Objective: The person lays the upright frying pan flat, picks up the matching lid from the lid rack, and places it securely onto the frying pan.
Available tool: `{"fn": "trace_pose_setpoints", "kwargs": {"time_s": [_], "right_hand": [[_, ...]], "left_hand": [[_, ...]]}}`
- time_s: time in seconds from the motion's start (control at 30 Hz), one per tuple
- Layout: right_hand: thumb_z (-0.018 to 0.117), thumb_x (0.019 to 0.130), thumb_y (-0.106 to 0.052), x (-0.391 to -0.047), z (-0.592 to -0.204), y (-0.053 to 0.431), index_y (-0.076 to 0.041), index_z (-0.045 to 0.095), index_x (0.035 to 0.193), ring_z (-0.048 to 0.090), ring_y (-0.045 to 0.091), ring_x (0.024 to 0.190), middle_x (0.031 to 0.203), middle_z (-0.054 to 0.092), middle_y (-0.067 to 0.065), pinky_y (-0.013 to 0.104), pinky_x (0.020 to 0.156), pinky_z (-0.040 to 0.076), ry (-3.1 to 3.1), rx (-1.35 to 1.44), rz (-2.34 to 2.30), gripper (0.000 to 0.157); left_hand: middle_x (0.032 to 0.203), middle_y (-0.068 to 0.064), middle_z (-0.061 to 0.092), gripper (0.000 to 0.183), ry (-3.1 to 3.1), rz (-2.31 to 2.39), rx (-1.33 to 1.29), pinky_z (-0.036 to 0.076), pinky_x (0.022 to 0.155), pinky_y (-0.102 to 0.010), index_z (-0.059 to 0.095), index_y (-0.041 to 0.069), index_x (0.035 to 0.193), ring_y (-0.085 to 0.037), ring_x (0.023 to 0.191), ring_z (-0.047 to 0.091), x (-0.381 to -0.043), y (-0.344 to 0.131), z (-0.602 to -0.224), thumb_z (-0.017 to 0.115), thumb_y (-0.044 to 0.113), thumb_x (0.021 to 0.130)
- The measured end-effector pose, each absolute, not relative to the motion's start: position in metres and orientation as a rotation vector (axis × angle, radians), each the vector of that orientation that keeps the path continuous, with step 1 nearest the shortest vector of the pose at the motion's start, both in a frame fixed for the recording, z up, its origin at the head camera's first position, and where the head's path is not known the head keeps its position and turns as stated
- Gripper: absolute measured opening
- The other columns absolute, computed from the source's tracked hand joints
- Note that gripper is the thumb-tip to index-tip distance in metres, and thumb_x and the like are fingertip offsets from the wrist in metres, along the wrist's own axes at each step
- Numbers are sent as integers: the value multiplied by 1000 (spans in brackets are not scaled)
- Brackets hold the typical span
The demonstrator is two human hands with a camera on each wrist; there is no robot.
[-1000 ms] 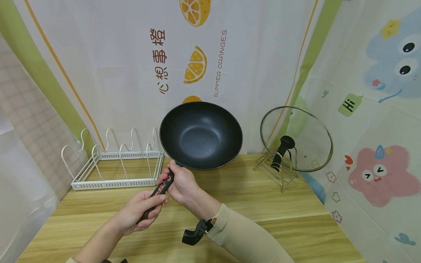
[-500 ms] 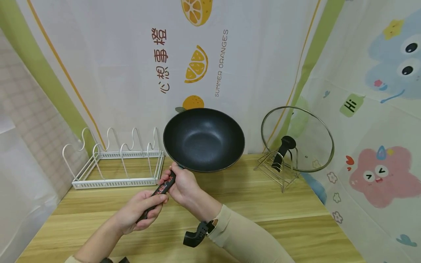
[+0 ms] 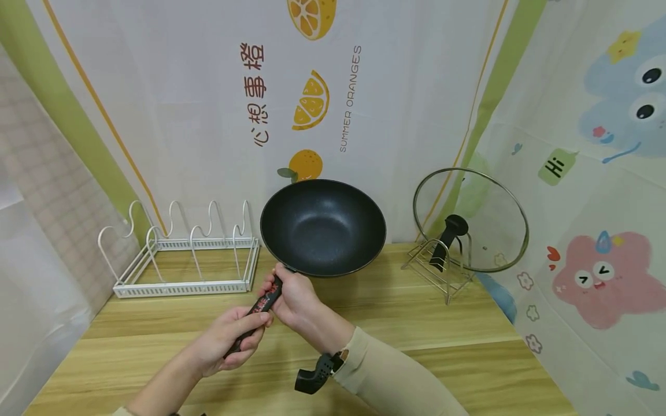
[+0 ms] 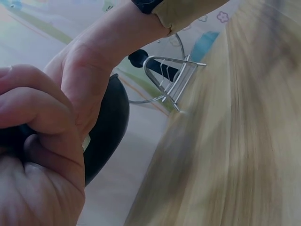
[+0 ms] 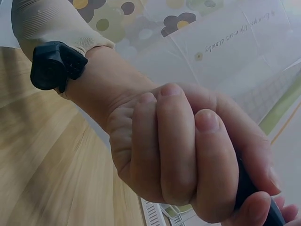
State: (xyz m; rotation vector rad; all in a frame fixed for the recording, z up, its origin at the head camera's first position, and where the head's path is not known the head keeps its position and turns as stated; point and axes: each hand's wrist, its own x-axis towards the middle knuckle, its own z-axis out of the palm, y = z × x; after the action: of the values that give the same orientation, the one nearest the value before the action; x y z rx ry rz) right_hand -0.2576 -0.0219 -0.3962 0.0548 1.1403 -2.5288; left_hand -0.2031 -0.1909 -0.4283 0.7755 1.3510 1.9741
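Holds the pan (image 3: 324, 231) up over the table (image 3: 416, 315), between the rack (image 3: 182, 288) and lid (image 3: 491, 216). Grips the handle (image 3: 265, 301) in curled fingers (image 5: 176, 150), with the left hand (image 3: 229, 341) low and the right hand (image 3: 295, 294) by the pan. Looks hard, maybe heavy; best held there.

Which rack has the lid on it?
The small wire rack on the right, supporting the clear lid; the longer white rack on the left has none.

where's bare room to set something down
Bare tabletop lies between the white wire rack and the left forearm, and between the lid stand and the right sleeve. The centre is crowded by the wok, left hand and right hand.
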Motion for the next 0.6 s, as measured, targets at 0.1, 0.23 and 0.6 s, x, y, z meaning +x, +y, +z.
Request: {"fn": "trace_pose_setpoints", "kwargs": {"time_s": [0.1,0.23,0.6], "right_hand": [[38,121,-21,-259,-400,-22,-11,48,97,44,13,78,88,47,1,26,78,45,1136,66,-2528,27],[37,121,-21,-261,-402,-21,-11,47,98,44,13,79,89,46,1,26,78,44,1123,74,-2535,27],[39,121,-20,-265,-412,-20,-12,48,95,45,14,79,88,47,1,27,79,45,1110,135,-2533,28]], "left_hand": [[72,13,54,28,1338,1972,781,3,38,-44,62,11,114,2,48,46,-204,-191,-430,35,13,120],[73,14,55,29,1315,1967,789,2,39,-44,63,11,116,4,50,49,-208,-191,-433,34,12,120],[73,14,56,25,1309,1948,740,2,41,-43,61,10,116,6,49,53,-216,-193,-443,37,14,120]]}}
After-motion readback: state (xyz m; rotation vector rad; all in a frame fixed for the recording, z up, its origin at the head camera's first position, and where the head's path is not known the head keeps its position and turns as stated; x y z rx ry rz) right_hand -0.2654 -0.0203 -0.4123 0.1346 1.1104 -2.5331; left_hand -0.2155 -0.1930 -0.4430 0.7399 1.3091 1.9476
